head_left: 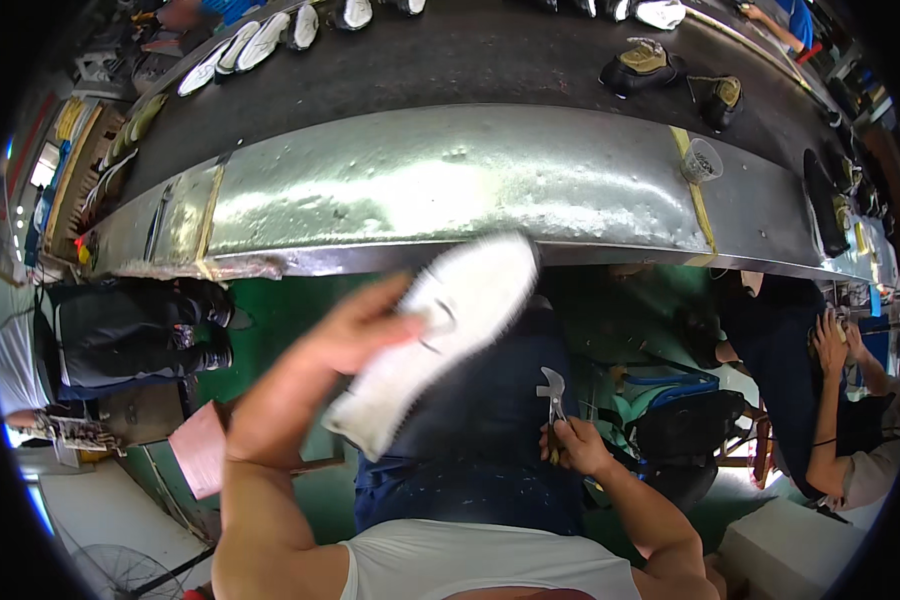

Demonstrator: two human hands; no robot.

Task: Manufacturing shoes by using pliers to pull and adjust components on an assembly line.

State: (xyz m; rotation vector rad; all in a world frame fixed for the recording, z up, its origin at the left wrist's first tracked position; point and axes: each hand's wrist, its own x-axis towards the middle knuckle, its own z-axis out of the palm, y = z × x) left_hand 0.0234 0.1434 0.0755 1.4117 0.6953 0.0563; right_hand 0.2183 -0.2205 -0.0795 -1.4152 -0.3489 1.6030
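Observation:
My left hand (365,325) grips a shoe upper (460,310) at its middle, with the white underside facing up. It slants across above my lap, its upper right end reaching the front edge of the metal ledge, and is slightly blurred. Lower and to the right, my right hand (582,447) is closed round the handles of lasting pincers (553,390). Their metal head points away from me, over my right thigh. The pincers and the shoe are apart.
Ahead runs a shiny metal ledge (350,190) with yellow tape strips. On it stands a clear plastic cup (702,160) of small metal pieces. A dark belt (450,75) behind carries dark shoes (642,66) and white-bottomed ones (262,42). Co-workers (835,370) sit at both sides.

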